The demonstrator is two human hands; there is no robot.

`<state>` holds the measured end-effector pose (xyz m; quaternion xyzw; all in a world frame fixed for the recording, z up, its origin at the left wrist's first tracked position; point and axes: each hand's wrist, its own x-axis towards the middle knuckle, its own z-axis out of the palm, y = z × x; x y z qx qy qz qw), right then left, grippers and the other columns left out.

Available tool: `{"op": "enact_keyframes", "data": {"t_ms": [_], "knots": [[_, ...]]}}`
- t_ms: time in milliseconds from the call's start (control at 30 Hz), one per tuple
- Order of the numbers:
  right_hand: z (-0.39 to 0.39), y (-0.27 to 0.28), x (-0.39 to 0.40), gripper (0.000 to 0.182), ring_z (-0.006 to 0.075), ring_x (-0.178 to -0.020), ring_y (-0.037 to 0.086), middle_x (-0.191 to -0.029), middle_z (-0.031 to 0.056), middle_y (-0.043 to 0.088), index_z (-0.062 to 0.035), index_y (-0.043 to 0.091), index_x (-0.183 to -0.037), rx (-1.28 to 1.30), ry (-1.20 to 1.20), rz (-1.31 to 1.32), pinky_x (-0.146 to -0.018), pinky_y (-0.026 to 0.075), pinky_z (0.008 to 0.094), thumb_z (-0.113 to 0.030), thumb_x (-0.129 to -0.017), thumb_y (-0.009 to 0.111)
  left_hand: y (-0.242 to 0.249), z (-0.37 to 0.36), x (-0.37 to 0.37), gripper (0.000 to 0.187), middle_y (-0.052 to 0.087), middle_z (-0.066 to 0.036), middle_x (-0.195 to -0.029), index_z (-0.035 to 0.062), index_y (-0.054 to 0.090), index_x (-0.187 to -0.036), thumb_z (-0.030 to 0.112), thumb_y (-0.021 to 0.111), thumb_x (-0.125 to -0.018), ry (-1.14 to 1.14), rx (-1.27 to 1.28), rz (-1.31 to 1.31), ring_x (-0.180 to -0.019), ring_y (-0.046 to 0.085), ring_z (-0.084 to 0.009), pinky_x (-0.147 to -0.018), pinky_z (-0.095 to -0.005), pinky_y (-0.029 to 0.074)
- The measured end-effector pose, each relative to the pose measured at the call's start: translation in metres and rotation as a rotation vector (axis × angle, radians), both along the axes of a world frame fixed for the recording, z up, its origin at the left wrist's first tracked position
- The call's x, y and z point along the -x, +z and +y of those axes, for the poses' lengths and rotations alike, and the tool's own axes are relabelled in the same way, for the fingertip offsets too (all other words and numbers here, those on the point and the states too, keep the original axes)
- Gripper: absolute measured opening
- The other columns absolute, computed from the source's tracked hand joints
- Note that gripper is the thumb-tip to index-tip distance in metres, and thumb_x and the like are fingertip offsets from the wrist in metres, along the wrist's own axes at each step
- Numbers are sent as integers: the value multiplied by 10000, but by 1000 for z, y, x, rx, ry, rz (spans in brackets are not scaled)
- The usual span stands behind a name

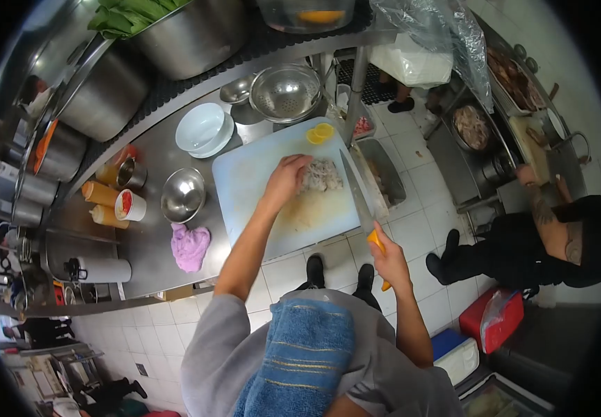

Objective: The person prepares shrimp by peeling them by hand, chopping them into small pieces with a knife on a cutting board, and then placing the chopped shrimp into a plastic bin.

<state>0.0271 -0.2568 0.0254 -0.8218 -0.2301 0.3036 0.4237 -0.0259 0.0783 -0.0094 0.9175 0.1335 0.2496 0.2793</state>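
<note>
A white cutting board lies on the steel counter, with a pile of chopped, greyish-white food near its right side. My left hand rests at the left edge of the pile, its fingers bent together; whether they pinch a piece is too small to tell. In my right hand is the orange handle of a large knife. The blade points up and away along the board's right edge, beside the pile. Two lemon slices sit at the board's far right corner.
Left of the board are white bowls, a steel bowl, a pink cloth and sauce bottles. A colander stands behind. Another person works at the right counter. A shelf with pots overhangs the far side.
</note>
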Motion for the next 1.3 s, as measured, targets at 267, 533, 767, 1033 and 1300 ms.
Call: {"op": "enact_keyframes", "data": {"t_ms": [267,533,767,1033,1300], "knots": [[-3,-2,25,560,436,-1049,650,-1128,274,674,-157,443,-1493,-22,-89,-35,-879,512,383,-138,-956,602,18,44,-32,297,676,-84,-1160,76,702,-1113,37,649,-823,-520,-290,329,-1140,595,-328,-973,-412,495],[-10,3,38,567,335,-968,694,-1095,242,694,-180,445,-1499,7,-205,23,-868,509,345,-139,-960,617,20,28,-89,293,632,-84,-1252,96,675,-1185,163,621,-905,-874,-153,534,-1175,585,-305,-1019,-393,467],[-21,3,49,565,193,-806,635,-955,153,701,-191,450,-1501,-21,-279,111,-807,509,307,-145,-965,623,14,35,-125,542,593,-118,-1285,96,624,-1266,276,769,-776,-1058,-333,745,-1204,549,-323,-1015,-414,456],[-26,13,52,587,65,-551,453,-723,-3,572,-236,428,-1522,-80,-353,224,-532,434,243,-117,-976,610,3,30,-157,697,647,-73,-1146,124,649,-1168,299,883,-535,-1065,-323,990,-1173,569,-300,-909,-431,516],[-35,7,54,600,47,-495,440,-690,-36,524,-269,413,-1529,-106,-408,292,-439,407,230,-118,-981,604,17,9,-144,505,649,-70,-1083,99,625,-1025,204,827,-574,-1046,-603,850,-1085,572,-313,-841,-426,524]]}}
